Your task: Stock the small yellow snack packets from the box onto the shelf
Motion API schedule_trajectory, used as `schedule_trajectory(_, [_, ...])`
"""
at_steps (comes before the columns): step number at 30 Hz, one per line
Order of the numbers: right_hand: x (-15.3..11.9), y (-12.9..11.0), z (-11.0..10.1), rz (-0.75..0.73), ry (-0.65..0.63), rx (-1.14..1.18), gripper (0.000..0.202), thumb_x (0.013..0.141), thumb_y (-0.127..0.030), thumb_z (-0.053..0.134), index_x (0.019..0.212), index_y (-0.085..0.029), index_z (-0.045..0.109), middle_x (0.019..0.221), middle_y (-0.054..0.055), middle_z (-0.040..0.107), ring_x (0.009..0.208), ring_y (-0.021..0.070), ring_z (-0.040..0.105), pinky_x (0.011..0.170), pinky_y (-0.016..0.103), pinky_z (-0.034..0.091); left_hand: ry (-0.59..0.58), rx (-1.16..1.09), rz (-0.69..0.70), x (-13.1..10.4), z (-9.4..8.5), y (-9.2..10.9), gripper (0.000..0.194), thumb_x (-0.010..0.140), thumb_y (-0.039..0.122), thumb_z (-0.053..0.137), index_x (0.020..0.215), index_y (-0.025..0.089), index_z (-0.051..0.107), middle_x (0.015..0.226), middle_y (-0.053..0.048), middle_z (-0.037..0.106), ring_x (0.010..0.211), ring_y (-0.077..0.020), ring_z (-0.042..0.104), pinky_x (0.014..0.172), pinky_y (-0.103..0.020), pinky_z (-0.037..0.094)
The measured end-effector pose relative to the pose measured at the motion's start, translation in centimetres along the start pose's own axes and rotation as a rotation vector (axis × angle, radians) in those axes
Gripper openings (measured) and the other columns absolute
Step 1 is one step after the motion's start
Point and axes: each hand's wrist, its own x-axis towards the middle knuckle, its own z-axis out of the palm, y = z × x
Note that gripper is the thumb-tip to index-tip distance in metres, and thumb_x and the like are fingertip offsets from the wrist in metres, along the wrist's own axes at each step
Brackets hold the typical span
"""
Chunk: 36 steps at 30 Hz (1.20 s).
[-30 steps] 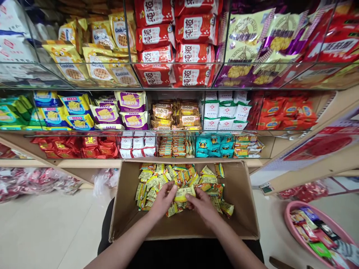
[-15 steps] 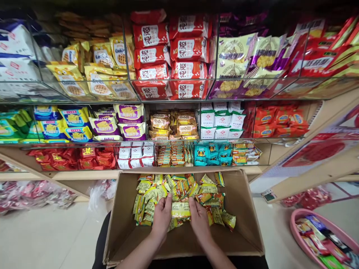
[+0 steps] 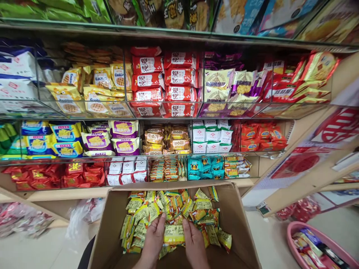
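Observation:
A cardboard box (image 3: 238, 224) stands low in front of me, holding a loose pile of small yellow and orange snack packets (image 3: 140, 213). Over the pile, one yellow packet (image 3: 174, 234) lies flat between my two hands. My left hand (image 3: 153, 239) grips its left end, thumb on top. At the right end, my right hand (image 3: 194, 241) pinches it in the same way. The fingers under the packet are hidden.
Behind the box rise shelves (image 3: 84, 194) with clear dividers, filled with wrapped biscuits and snacks. A pink basket (image 3: 291, 239) of mixed packets sits on the floor at right. Plastic bags (image 3: 77, 222) lie under the shelf at left.
The view has tilted up, so the shelves, box and hands appear lower and a higher shelf shows. Both hands still hold the yellow packet.

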Motion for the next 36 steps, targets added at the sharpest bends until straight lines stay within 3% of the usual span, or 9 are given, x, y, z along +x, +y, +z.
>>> schedule_trajectory(14, [-0.4,1.7,1.0,-0.069,0.095,-0.070,0.050,0.083,-0.053,0.024,0.066,-0.020,0.058,0.061,0.007,0.060,0.061,0.0195,0.056,0.059,0.026,0.039,0.087,0.150,0.147,1.0,-0.2,-2.0,0.039,0.064,0.044,0.057,0.053,0.022,0.027,0.050,0.006,0.026,0.050,-0.0105,0.029,0.050,-0.023,0.030])
schedule_trajectory(21, [0.3,0.9,1.0,-0.016,0.148,-0.074,0.054,0.083,-0.054,0.021,0.070,-0.020,0.060,0.063,0.008,0.061,0.063,0.0209,0.058,0.062,0.028,0.041,0.110,0.128,0.083,2.0,-0.5,-1.9,0.038,0.061,0.047,0.060,0.053,0.022,0.033,0.050,0.006,0.036,0.055,-0.0135,0.041,0.057,-0.025,0.035])
schedule_trajectory(23, [0.7,0.6,0.3,-0.054,0.188,-0.088,0.051,0.084,-0.052,0.023,0.072,-0.020,0.062,0.068,0.008,0.063,0.067,0.0205,0.059,0.064,0.028,0.042,0.107,0.130,-0.004,1.9,-0.5,-1.5,0.032,0.061,0.046,0.061,0.057,0.021,0.040,0.055,0.004,0.045,0.061,-0.0160,0.048,0.061,-0.027,0.037])
schedule_trajectory(25, [1.2,0.4,-0.5,-0.157,0.243,-0.130,0.047,0.086,-0.047,0.025,0.079,-0.020,0.063,0.077,0.008,0.064,0.075,0.0199,0.059,0.069,0.028,0.042,0.115,0.057,-0.204,1.4,-0.3,-0.8,0.028,0.064,0.047,0.058,0.071,0.022,0.049,0.068,0.001,0.055,0.068,-0.0179,0.053,0.064,-0.029,0.039])
schedule_trajectory(27, [1.3,0.2,-1.1,-0.297,0.273,-0.220,0.040,0.087,-0.042,0.029,0.087,-0.021,0.064,0.082,0.009,0.062,0.078,0.0191,0.058,0.070,0.028,0.043,0.012,-0.100,-0.465,0.5,0.4,0.1,0.033,0.067,0.050,0.054,0.086,0.022,0.051,0.082,-0.003,0.060,0.072,-0.0191,0.057,0.066,-0.031,0.040])
schedule_trajectory(29, [0.9,-0.2,-1.5,-0.451,0.232,-0.337,0.033,0.085,-0.039,0.036,0.095,-0.023,0.063,0.076,0.007,0.060,0.071,0.0183,0.057,0.063,0.027,0.044,-0.187,-0.278,-0.598,-0.5,1.3,1.1,0.039,0.069,0.051,0.052,0.093,0.021,0.052,0.085,-0.005,0.062,0.071,-0.0190,0.059,0.064,-0.030,0.042])
schedule_trajectory(31, [0.0,-0.9,-1.8,-0.577,0.135,-0.397,0.030,0.082,-0.039,0.044,0.101,-0.023,0.061,0.074,0.007,0.058,0.068,0.0182,0.056,0.059,0.027,0.044,-0.318,-0.391,-0.581,-1.2,2.1,1.9,0.038,0.069,0.049,0.053,0.094,0.020,0.054,0.081,-0.004,0.063,0.067,-0.0174,0.060,0.060,-0.026,0.042])
schedule_trajectory(33, [-1.0,-1.9,-2.4,-0.632,0.044,-0.345,0.026,0.080,-0.035,0.047,0.100,-0.023,0.060,0.079,0.007,0.057,0.074,0.0182,0.055,0.064,0.028,0.045,-0.339,-0.427,-0.528,-1.4,2.4,2.5,0.035,0.071,0.044,0.053,0.096,0.020,0.054,0.079,-0.003,0.064,0.063,-0.0151,0.059,0.054,-0.023,0.040])
schedule_trajectory(36, [-1.6,-3.3,-3.7,-0.494,0.048,-0.139,0.021,0.084,-0.027,0.041,0.093,-0.021,0.059,0.084,0.007,0.056,0.081,0.0177,0.054,0.072,0.030,0.044,-0.414,-0.415,-0.497,-1.5,2.1,3.4,0.037,0.074,0.044,0.050,0.102,0.020,0.053,0.080,-0.003,0.064,0.062,-0.0138,0.059,0.052,-0.021,0.040])
